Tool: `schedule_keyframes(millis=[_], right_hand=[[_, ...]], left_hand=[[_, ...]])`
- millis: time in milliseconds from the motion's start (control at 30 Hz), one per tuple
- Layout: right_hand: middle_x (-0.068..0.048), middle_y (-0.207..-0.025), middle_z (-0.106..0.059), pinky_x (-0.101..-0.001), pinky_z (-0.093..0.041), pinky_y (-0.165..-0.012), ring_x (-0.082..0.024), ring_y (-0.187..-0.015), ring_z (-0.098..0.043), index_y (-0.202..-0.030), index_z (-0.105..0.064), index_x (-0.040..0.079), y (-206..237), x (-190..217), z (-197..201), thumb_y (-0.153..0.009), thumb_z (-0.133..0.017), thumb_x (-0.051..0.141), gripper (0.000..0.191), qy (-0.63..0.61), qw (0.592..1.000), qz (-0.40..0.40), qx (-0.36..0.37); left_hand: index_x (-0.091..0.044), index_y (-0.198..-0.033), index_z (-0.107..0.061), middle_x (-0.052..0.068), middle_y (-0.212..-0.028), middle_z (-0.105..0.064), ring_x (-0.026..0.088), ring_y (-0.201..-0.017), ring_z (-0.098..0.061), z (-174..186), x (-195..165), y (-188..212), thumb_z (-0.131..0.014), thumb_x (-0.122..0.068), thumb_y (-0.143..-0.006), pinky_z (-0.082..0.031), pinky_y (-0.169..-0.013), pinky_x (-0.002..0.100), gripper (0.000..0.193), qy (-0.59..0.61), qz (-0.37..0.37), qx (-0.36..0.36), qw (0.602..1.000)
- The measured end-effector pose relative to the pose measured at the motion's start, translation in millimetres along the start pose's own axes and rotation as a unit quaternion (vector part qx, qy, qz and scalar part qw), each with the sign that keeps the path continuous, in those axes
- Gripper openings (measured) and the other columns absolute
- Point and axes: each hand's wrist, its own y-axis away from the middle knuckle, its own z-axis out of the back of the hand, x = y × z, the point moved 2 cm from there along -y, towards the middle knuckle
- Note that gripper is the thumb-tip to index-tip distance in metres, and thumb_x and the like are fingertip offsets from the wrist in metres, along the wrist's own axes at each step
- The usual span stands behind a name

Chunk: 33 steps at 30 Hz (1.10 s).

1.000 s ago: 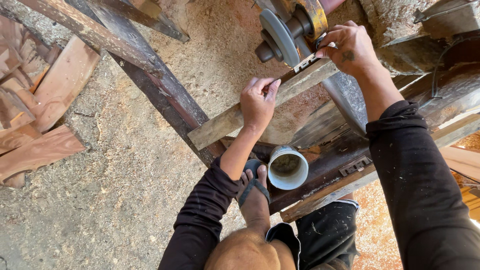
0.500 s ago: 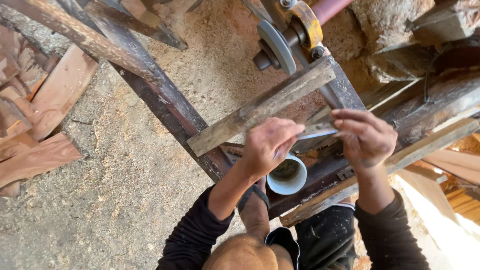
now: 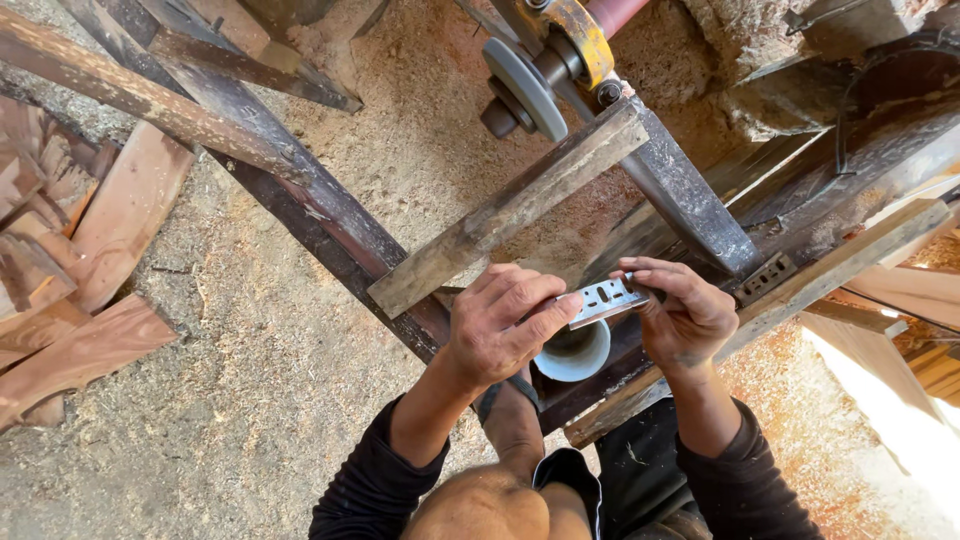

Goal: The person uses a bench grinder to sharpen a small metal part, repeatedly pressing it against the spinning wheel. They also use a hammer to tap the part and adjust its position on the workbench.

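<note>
Both hands' fingers [image 3: 560,305] apparently pinched

A sawdust-strewn floor [image 3: 230,400] carries reddish wood offcuts [image 3: 70,290] and, seemingly, the dark timber frame [image 3: 330,220].

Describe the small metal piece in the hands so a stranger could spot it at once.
Start at the grey grinding wheel at top centre and follow the weathered wooden plank sloping down-left. Just below it, the left hand and right hand pinch a flat metal strip by its ends. It is the only bright, silvery thing here, with slots punched through it.
</note>
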Motion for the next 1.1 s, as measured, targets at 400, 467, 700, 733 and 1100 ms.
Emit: schedule_keyframes(millis=[400, 467, 700, 733, 1100], right_hand=[[-0.022, -0.115, -0.072, -0.0334, -0.063, -0.093, -0.024, -0.107, -0.074, -0.106, -0.068, -0.006, 21.1, -2.2, 13.7, -0.097, -0.069, -0.004, 0.009, -0.019, 0.999, -0.045, 0.006], [-0.021, -0.114, -0.072, -0.0326, -0.064, -0.089, -0.024, -0.106, -0.074, -0.103, -0.069, -0.003, 31.7, -8.4, 24.7, -0.095, -0.069, -0.005, 0.009, -0.030, 0.998, -0.064, -0.001], [-0.018, -0.108, -0.075, -0.0410, -0.061, -0.087, -0.030, -0.106, -0.074, -0.111, -0.063, 0.005, 82.3, -30.9, 67.2, -0.097, -0.073, 0.008, 0.018, -0.372, 0.887, -0.259, -0.093], [-0.016, -0.106, -0.074, -0.0414, -0.061, -0.087, -0.030, -0.106, -0.074, -0.112, -0.062, 0.005, 88.7, -31.3, 73.0, -0.097, -0.073, 0.010, 0.019, -0.406, 0.863, -0.279, -0.114], [-0.002, -0.088, -0.063, -0.0345, -0.057, -0.071, -0.017, -0.077, -0.066, -0.115, -0.057, 0.015, 110.5, -22.0, 225.1, -0.096, -0.050, 0.042, 0.034, -0.355, 0.803, -0.371, -0.304]], left_hand=[[-0.006, -0.113, -0.072, 0.009, -0.108, -0.071, 0.025, -0.096, -0.071, -14.7, -13.0, 7.5, -0.078, -0.005, -0.089, -0.058, -0.086, 0.038, 0.025, 0.015, 0.057, 0.038, 0.998], [-0.006, -0.107, -0.073, 0.009, -0.105, -0.074, 0.024, -0.094, -0.072, -30.3, -15.2, 9.2, -0.079, -0.003, -0.089, -0.057, -0.082, 0.035, 0.019, 0.065, 0.129, 0.029, 0.989], [-0.003, -0.098, -0.074, 0.010, -0.094, -0.075, 0.028, -0.085, -0.074, -92.8, -48.0, 12.0, -0.081, -0.011, -0.088, -0.059, -0.074, 0.036, 0.015, 0.171, 0.241, 0.102, 0.950], [-0.003, -0.097, -0.075, 0.011, -0.093, -0.075, 0.029, -0.085, -0.073, -100.7, -55.2, 11.8, -0.081, -0.013, -0.088, -0.059, -0.075, 0.037, 0.015, 0.159, 0.229, 0.117, 0.953], [-0.004, -0.100, -0.077, 0.010, -0.094, -0.077, 0.029, -0.086, -0.073, -151.6, -75.1, 13.6, -0.080, -0.018, -0.086, -0.057, -0.076, 0.038, 0.021, 0.130, 0.190, 0.219, 0.948]])
